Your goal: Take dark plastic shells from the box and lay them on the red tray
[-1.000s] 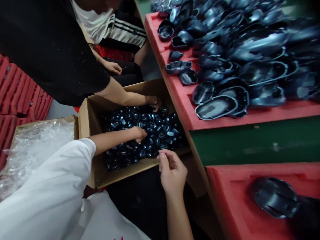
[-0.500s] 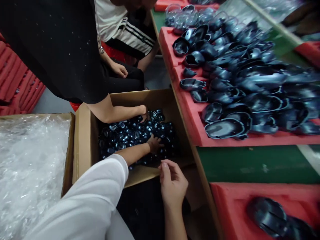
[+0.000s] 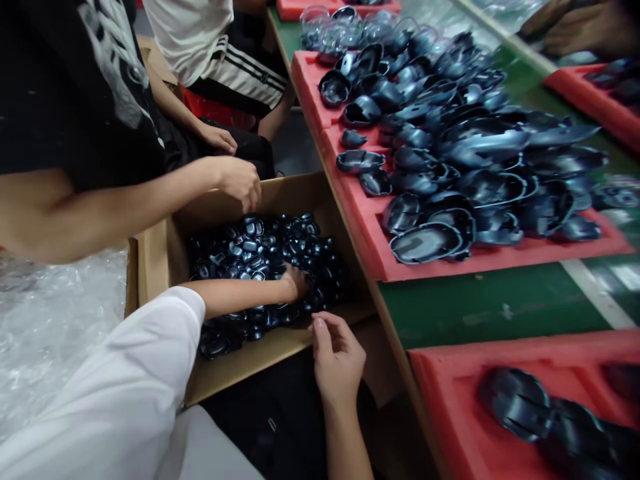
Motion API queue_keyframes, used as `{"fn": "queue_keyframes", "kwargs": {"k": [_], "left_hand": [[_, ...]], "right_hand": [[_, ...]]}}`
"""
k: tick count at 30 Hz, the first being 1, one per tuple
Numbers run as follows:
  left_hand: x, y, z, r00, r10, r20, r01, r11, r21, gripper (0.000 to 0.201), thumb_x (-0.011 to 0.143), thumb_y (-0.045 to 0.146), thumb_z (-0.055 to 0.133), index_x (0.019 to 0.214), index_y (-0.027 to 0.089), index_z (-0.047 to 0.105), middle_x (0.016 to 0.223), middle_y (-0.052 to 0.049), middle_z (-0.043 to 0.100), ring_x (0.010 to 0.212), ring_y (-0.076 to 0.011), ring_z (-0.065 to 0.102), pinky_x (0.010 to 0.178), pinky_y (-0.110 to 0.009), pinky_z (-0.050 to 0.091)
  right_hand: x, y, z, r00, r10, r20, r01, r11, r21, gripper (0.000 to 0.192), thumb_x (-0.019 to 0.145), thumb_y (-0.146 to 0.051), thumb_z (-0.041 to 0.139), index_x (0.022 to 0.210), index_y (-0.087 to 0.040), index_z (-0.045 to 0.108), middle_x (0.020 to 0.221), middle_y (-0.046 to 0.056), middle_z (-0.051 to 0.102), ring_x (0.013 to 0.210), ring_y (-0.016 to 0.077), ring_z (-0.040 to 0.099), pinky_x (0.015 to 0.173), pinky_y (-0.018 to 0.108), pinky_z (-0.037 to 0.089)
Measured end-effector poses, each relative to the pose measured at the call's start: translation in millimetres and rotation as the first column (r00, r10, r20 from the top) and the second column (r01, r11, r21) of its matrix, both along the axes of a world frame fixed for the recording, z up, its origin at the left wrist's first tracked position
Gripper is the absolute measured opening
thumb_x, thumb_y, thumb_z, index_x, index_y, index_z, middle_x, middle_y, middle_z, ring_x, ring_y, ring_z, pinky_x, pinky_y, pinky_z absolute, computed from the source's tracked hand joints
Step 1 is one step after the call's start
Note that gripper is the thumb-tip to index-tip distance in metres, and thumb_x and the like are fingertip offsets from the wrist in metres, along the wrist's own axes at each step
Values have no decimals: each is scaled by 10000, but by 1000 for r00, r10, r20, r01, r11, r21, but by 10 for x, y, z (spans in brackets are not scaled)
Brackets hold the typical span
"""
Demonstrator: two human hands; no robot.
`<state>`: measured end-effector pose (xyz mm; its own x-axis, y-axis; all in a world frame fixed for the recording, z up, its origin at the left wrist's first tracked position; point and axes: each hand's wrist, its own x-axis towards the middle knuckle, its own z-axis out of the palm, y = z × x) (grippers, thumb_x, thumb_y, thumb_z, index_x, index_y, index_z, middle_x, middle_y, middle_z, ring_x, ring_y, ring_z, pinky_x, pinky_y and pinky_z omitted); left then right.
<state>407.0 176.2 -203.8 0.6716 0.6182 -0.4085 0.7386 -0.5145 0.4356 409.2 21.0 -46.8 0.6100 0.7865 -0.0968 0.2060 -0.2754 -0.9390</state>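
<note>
My left hand (image 3: 296, 283) reaches from a white sleeve into a cardboard box (image 3: 167, 260). It is down among many small, glossy dark-blue plastic parts (image 3: 250, 247), and its dim fingers are partly hidden by them. Just outside the box's near edge is my right hand (image 3: 339, 360), thumb and fingertips drawn together in a pinch. Whatever may be between those fingertips is too small or hidden to make out.
A co-worker's hand (image 3: 240, 183) hangs over the box's far left side. On the green table (image 3: 450, 313), a red foam tray (image 3: 390, 263) is heaped with dark-blue shells (image 3: 425, 240). Another red tray (image 3: 450, 360) stands nearer. Clear plastic wrapping (image 3: 65, 333) fills a container at left.
The co-worker's hand has risen out of the parts and moved left. My left hand has shifted slightly left within the box. My right hand keeps its pinch. The view has moved a little.
</note>
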Motion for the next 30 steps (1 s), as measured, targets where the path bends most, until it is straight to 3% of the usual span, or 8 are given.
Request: {"fn": "queue_keyframes", "kwargs": {"k": [3, 6, 8, 14, 20, 25, 27, 30], "left_hand": [[298, -171, -14, 904, -398, 155, 401, 916, 9, 434, 804, 220, 541, 1203, 158, 699, 1326, -108, 634, 1291, -348, 496, 1005, -451, 390], [454, -260, -159, 844, -506, 180, 510, 860, 24, 457, 824, 214, 523, 1246, 264, 691, 1457, -19, 574, 1376, -306, 445, 1098, -439, 356], [478, -267, -275, 857, -496, 140, 495, 868, 39, 498, 805, 265, 600, 1296, 322, 661, 1537, -25, 500, 1421, -326, 396, 1169, -494, 305], [298, 86, -351, 950, -304, 73, 296, 950, 104, 565, 826, 315, 631, 1390, 317, 598, 1520, -68, 505, 1443, -326, 349, 1232, -548, 195], [-170, 768, -91, 984, -167, -67, 175, 974, 145, 565, 843, 236, 587, 1406, 284, 593, 1507, -91, 523, 1480, -325, 303, 1247, -617, 23], [-594, 749, 168, 971, -237, 36, 224, 950, 217, 595, 889, 304, 555, 1482, 308, 499, 1645, -54, 336, 1518, -307, 239, 1251, -598, 45], [-800, 669, 259, 991, -98, 85, 68, 950, 303, 665, 911, 414, 537, 1545, 254, 411, 1682, -85, 237, 1545, -336, 153, 1249, -608, 28], [-1139, 544, 374, 911, 413, 13, -388, 843, 373, 877, 908, 618, 480, 1602, 127, 263, 1689, -189, 134, 1550, -411, 74, 1219, -675, 54]], "right_hand": [[6, -7, 13, 1000, 0, -2, 0, 1000, -10, 382, 875, -543, 657, 922, -167, 707, 707, 38, 629, 624, 168, 574, 581, 284, 484], [10, -7, 20, 1000, 0, -1, 0, 1000, -19, 374, 876, -538, 657, 918, -168, 702, 714, 41, 631, 615, 165, 569, 560, 278, 476], [14, -10, 19, 1000, -1, 1, 1, 1000, -30, 374, 878, -536, 653, 916, -167, 700, 709, 41, 627, 603, 161, 563, 545, 273, 469], [43, -24, -2, 999, 0, -33, -2, 999, -43, 366, 879, -530, 647, 916, -169, 695, 683, 29, 612, 575, 148, 544, 522, 263, 454], [39, -11, 8, 998, -3, -64, 3, 1000, -11, 361, 875, -527, 649, 910, -171, 692, 693, 28, 615, 577, 146, 542, 515, 258, 447], [10, 14, 39, 998, 32, -49, -31, 999, 5, 349, 869, -514, 642, 889, -170, 697, 688, 33, 623, 589, 156, 566, 530, 262, 468], [2, 38, 47, 999, 43, -23, -42, 999, 19, 342, 860, -509, 645, 872, -172, 699, 683, 36, 633, 599, 165, 587, 544, 266, 485], [-4, 74, 56, 999, 53, -2, -53, 997, 59, 341, 848, -512, 650, 858, -176, 705, 698, 47, 658, 629, 181, 626, 578, 278, 522]]}}
